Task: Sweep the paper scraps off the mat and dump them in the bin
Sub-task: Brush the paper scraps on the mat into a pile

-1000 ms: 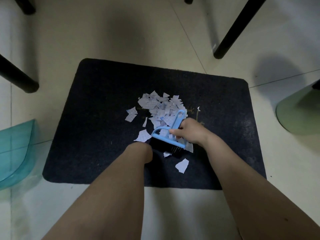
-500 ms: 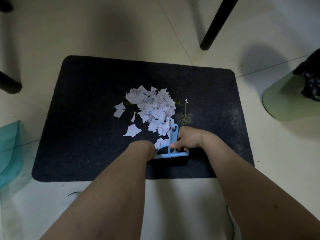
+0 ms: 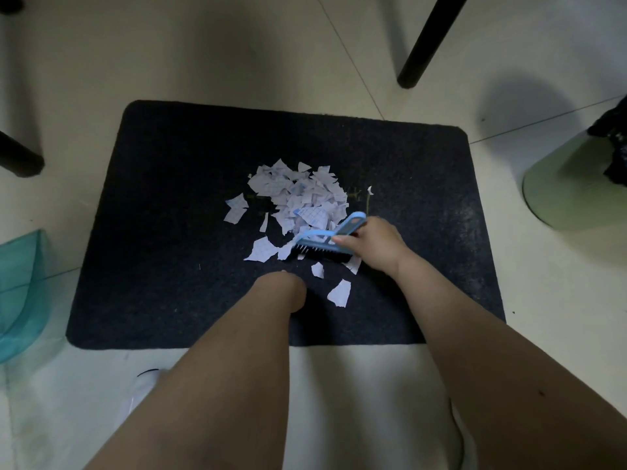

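Note:
A pile of white gridded paper scraps [image 3: 298, 198] lies in the middle of the dark mat [image 3: 163, 205]. My right hand [image 3: 369, 245] grips the handle of a light blue brush [image 3: 325, 240], whose black bristles sit on the mat at the near edge of the pile. Three loose scraps, the largest [image 3: 339, 293], lie on the near side of the brush. My left hand [image 3: 281, 290] rests on the mat just below the brush, its fingers tucked out of sight. A pale green bin [image 3: 570, 191] stands on the floor off the mat's right end.
A translucent teal dustpan [image 3: 20, 293] lies on the floor left of the mat. Black furniture legs stand at the upper right [image 3: 424, 45] and at the left edge [image 3: 17, 157]. Something black [image 3: 614, 147] hangs over the bin. Pale floor tiles surround the mat.
The brush went from the pile toward the mat's near edge and is back at the pile's near side. Several scraps now lie behind it. My left hand stayed on the mat.

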### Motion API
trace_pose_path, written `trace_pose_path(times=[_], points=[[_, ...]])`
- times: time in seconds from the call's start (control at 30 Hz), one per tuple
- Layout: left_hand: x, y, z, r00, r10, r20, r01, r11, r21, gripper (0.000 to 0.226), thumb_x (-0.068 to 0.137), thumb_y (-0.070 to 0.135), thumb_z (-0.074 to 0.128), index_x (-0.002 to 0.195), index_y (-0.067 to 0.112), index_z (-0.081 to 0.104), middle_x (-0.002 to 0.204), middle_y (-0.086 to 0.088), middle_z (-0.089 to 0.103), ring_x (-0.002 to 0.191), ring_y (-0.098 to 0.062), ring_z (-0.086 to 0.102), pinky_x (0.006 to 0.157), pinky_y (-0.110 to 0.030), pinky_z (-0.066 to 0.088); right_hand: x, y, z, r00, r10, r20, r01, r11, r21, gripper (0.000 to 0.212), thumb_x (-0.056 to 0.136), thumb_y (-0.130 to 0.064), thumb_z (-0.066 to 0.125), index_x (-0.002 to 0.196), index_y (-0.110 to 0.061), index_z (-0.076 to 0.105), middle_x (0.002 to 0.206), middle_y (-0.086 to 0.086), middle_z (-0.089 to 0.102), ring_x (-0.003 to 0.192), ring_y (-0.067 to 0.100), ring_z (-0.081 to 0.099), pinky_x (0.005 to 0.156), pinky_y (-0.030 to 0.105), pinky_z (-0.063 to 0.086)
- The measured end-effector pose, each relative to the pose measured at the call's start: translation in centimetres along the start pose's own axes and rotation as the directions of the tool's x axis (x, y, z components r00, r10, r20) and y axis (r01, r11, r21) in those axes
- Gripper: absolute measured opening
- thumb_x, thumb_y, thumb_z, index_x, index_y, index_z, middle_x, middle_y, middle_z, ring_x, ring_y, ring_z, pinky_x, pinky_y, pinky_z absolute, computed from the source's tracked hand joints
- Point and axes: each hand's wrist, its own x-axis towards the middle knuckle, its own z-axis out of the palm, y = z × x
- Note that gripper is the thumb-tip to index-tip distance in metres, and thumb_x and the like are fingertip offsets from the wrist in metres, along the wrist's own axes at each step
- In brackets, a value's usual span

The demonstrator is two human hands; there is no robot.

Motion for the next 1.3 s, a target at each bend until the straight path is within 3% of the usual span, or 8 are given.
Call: trace_pose_path(times=[0.13,0.3,0.47,0.6,0.8,1.07,1.17,1.3], points=[[-0.5,-0.3,-0.1,0.999,0.054,-0.007,-0.054,0.998,0.021,0.052,0.100,0.011,0.035,0.150,0.000,0.022,0.155,-0.019,0.024,0.141,-0.033,0.031,0.116,-0.041,0.029,-0.2,-0.2,-1.6,0.999,-0.009,0.035,0.007,0.999,0.031,0.030,0.086,-0.042,0.063,0.108,-0.022,0.070,0.091,-0.011,0.064,0.085,0.010,0.061,0.067,0.022,0.046],[-0.6,-0.2,-0.1,0.999,0.050,-0.017,-0.050,0.999,-0.002,0.048,0.100,0.011,0.036,0.147,0.000,0.031,0.153,-0.017,0.030,0.139,-0.030,0.035,0.116,-0.039,0.030,-0.8,1.3,-0.5,0.905,0.120,0.408,0.046,0.925,-0.376,0.031,0.083,-0.044,0.066,0.089,-0.015,0.072,0.088,0.004,0.072,0.078,0.019,0.066,0.075,0.033,0.053],[-0.9,-0.3,-0.6,0.999,0.054,-0.004,-0.054,0.998,-0.010,0.048,0.099,0.011,0.037,0.146,0.003,0.034,0.153,-0.015,0.031,0.137,-0.031,0.038,0.112,-0.039,0.034,-0.8,1.1,0.3,0.989,0.072,0.129,-0.033,0.960,-0.278,0.027,0.086,-0.046,0.062,0.083,-0.019,0.064,0.081,0.000,0.062,0.065,0.012,0.054,0.055,0.023,0.038],[-1.1,-0.4,-0.8,0.999,0.052,0.018,-0.051,0.998,-0.027,0.046,0.099,0.014,0.037,0.143,0.002,0.039,0.146,-0.016,0.042,0.127,-0.032,0.049,0.105,-0.039,0.042,-0.8,0.1,-1.2,0.998,-0.004,-0.063,0.001,0.999,-0.048,0.034,0.086,-0.044,0.062,0.110,-0.021,0.069,0.094,-0.003,0.067,0.085,0.016,0.062,0.072,0.028,0.049],[-1.6,-0.1,-1.1,0.997,0.072,-0.002,-0.072,0.997,-0.005,0.038,0.099,0.018,0.041,0.132,0.004,0.051,0.133,-0.014,0.053,0.119,-0.030,0.055,0.103,-0.041,0.045,-1.2,1.2,-0.7,0.943,0.061,0.327,0.077,0.917,-0.392,0.033,0.084,-0.047,0.064,0.089,-0.016,0.070,0.083,0.002,0.066,0.077,0.020,0.062,0.066,0.029,0.047],[-1.5,-0.3,-0.9,0.997,0.078,0.004,-0.078,0.997,0.022,0.039,0.098,0.012,0.037,0.134,0.002,0.049,0.136,-0.015,0.050,0.120,-0.031,0.054,0.101,-0.039,0.046,-0.9,1.0,-1.5,0.995,-0.011,-0.102,-0.003,0.990,-0.139,0.031,0.086,-0.045,0.062,0.104,-0.021,0.069,0.093,-0.002,0.065,0.084,0.017,0.061,0.074,0.029,0.047],[-1.6,-0.2,-1.0,0.996,0.088,0.000,-0.088,0.996,0.028,0.039,0.097,0.011,0.037,0.133,0.001,0.050,0.135,-0.016,0.051,0.120,-0.032,0.054,0.101,-0.040,0.046,-1.2,1.0,-3.3,0.999,0.013,0.044,-0.009,0.996,-0.092,0.029,0.084,-0.044,0.065,0.103,-0.023,0.071,0.089,-0.004,0.065,0.081,0.014,0.061,0.069,0.027,0.049],[-1.5,-0.2,-0.9,0.995,0.101,-0.001,-0.100,0.994,0.042,0.038,0.097,0.010,0.037,0.130,0.000,0.053,0.133,-0.017,0.053,0.119,-0.033,0.055,0.101,-0.041,0.046,-1.3,2.0,-2.7,0.960,0.088,0.266,0.029,0.912,-0.408,0.026,0.083,-0.044,0.066,0.069,-0.024,0.057,0.070,-0.007,0.053,0.067,0.012,0.054,0.055,0.024,0.035]])
